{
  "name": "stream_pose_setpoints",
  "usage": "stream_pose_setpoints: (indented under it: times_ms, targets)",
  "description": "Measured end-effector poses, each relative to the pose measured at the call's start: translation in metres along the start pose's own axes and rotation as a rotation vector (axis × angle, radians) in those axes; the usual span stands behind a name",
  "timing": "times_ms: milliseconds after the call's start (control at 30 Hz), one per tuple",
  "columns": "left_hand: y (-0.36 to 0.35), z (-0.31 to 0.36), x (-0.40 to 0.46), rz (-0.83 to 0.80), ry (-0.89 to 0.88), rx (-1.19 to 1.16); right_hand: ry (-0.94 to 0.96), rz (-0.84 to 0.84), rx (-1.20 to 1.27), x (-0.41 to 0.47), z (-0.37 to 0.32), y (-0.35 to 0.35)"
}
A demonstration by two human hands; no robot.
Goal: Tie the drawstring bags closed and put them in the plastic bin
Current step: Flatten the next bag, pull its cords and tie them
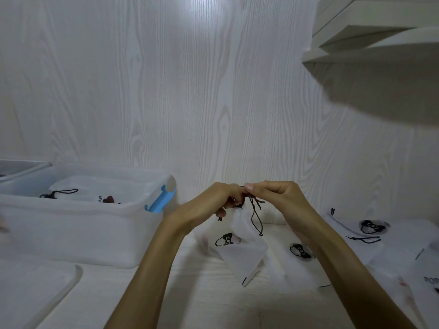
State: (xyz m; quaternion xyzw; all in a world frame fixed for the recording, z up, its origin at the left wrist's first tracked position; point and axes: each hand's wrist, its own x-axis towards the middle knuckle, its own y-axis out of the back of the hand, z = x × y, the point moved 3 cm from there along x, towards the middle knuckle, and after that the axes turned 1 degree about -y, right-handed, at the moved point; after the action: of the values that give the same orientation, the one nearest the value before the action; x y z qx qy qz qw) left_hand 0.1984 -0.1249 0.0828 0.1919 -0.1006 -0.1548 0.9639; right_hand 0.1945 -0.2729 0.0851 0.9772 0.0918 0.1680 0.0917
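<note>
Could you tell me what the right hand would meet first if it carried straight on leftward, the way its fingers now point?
The right hand would probably first meet the left hand, which pinches the same dark drawstring of the translucent white bag; their fingertips look almost touching.

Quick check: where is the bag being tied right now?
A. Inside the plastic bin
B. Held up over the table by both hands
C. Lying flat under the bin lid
B: both the left hand and right hand pinch the drawstring, and the bag hangs below them, right of the plastic bin.
</note>
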Motion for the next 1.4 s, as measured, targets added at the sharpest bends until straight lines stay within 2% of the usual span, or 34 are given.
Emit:
stream_pose_setpoints:
  times_ms: [133, 233, 367, 467, 533, 600, 633, 767, 933, 1067, 1167, 1233, 1333, 1400]
  targets:
    - [-0.006, 0.001, -0.003, -0.019, -0.157, 0.137, -0.058, 0.033, 0.037, -0.001, -0.002, -0.004]
    - [-0.008, 0.001, -0.003, 0.013, -0.254, 0.123, -0.102, 0.094, 0.053, -0.002, -0.003, -0.008]
    - [-0.006, -0.003, -0.003, 0.000, -0.236, 0.113, -0.116, 0.129, -0.002, -0.005, -0.007, -0.011]
    - [-0.003, -0.005, -0.005, -0.045, -0.186, 0.129, -0.039, 0.179, -0.261, -0.008, -0.016, -0.010]
    - [-0.003, -0.004, -0.007, -0.086, -0.171, 0.118, 0.050, 0.311, -0.518, -0.010, -0.025, -0.002]
    - [-0.002, -0.005, -0.007, -0.100, -0.171, 0.100, 0.080, 0.414, -0.545, -0.012, -0.033, 0.010]
    - [-0.001, -0.005, -0.007, -0.108, -0.171, 0.088, 0.060, 0.398, -0.502, -0.012, -0.035, 0.013]
    - [-0.003, -0.003, -0.008, -0.119, -0.175, 0.076, -0.116, 0.139, -0.446, -0.011, -0.025, 0.006]
    - [-0.005, 0.001, -0.010, -0.100, -0.165, 0.113, -0.140, 0.053, -0.382, -0.008, -0.017, -0.001]
    - [-0.005, 0.001, -0.008, -0.064, -0.129, 0.074, -0.182, 0.113, -0.074, -0.005, -0.010, 0.002]
    - [0.001, -0.002, -0.008, -0.002, -0.083, -0.066, -0.306, 0.009, 0.521, 0.000, -0.003, -0.003]
    - [0.003, -0.003, -0.008, 0.029, -0.047, -0.179, -0.350, -0.069, 0.782, 0.000, -0.003, -0.006]
    - [0.003, -0.010, -0.004, 0.116, 0.042, -0.297, -0.352, -0.069, 0.983, 0.000, -0.002, -0.005]
    - [0.003, -0.014, -0.002, 0.154, 0.085, -0.420, -0.319, -0.016, 0.934, 0.000, -0.003, -0.003]
